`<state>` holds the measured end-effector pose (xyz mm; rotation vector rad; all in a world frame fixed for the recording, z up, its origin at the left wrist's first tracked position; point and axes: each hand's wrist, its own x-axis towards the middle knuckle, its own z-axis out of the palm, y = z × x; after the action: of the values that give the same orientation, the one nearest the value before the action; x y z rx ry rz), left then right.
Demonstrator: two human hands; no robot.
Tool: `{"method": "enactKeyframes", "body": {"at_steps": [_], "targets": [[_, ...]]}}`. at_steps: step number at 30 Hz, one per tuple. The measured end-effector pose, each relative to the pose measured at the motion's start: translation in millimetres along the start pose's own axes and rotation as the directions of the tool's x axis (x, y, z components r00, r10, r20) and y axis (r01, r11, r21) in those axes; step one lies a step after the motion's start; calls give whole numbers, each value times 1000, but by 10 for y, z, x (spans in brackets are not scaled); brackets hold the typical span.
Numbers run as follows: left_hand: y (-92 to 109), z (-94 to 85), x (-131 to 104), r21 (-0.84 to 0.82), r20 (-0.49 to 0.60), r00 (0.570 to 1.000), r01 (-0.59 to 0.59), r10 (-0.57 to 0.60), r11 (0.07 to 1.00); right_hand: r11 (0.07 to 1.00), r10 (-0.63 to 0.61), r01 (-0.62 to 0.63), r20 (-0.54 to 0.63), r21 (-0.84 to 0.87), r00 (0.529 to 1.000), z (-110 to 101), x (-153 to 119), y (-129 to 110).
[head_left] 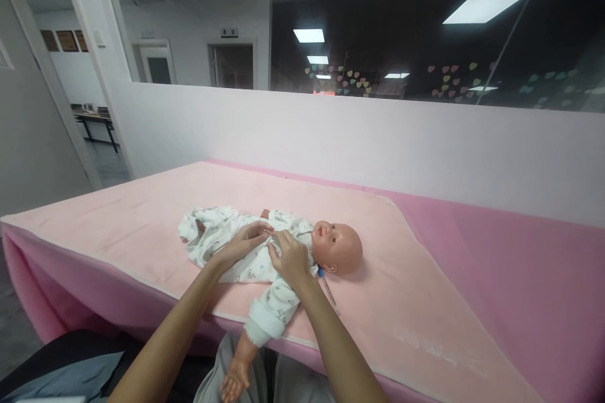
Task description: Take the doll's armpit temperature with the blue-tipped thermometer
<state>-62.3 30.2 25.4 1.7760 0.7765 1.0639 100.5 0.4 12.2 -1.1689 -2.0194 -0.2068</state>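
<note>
A baby doll (338, 249) lies on its back across the pink bed, with its bald head to the right. It wears a white baby outfit (255, 269) with small prints. My left hand (248, 238) rests on the chest from the left, its fingertips closed on the front of the outfit. From the right, my right hand (290, 258) pinches the cloth at the same spot. The fingertips nearly meet, and what exactly lies between them is too small to make out. One sleeved doll arm (271, 312) hangs over the near edge, its hand (236, 380) by my lap.
A peach sheet (411, 308) covers the pink bed cover (520, 258). Beside the doll's neck lies a thin strip with a blue end (322, 272). A white half wall (359, 145) with glass above stands behind the bed. At far left is a door (33, 107).
</note>
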Motion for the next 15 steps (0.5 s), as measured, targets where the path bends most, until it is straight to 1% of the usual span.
{"method": "enactKeyframes", "body": {"at_steps": [3, 8, 9, 10, 11, 12, 13, 14, 15], "targets": [[-53, 18, 1, -47, -47, 999, 0, -2, 999, 1000, -10, 10, 2, 1, 1000, 0, 1, 1], [-127, 24, 25, -129, -101, 994, 29, -42, 991, 1000, -23, 23, -9, 16, 1000, -8, -9, -8], [-114, 34, 40, -160, -138, 989, 36, -59, 986, 1000, -16, 16, -11, 11, 1000, -5, -9, -10], [-81, 53, 58, -201, -200, 977, 36, -77, 979, 1000, -9, 9, -11, 2, 1000, 0, -9, -11], [-21, 85, 74, -248, -288, 953, 21, -94, 969, 1000, -3, 3, -10, -9, 1000, 5, -7, -11], [68, 134, 82, -292, -393, 913, -14, -107, 956, 1000, 1, -1, -10, -22, 1000, 11, -5, -11], [185, 203, 75, -334, -502, 858, -78, -108, 939, 999, 5, -6, -11, -38, 1000, 17, -3, -11], [328, 293, 43, -342, -586, 805, -142, -92, 929, 998, 8, -8, -13, -56, 1000, 21, -1, -10], [486, 404, -21, -330, -629, 775, -202, -56, 922, 997, 7, -8, -13, -76, 1000, 25, 0, -9]]}}
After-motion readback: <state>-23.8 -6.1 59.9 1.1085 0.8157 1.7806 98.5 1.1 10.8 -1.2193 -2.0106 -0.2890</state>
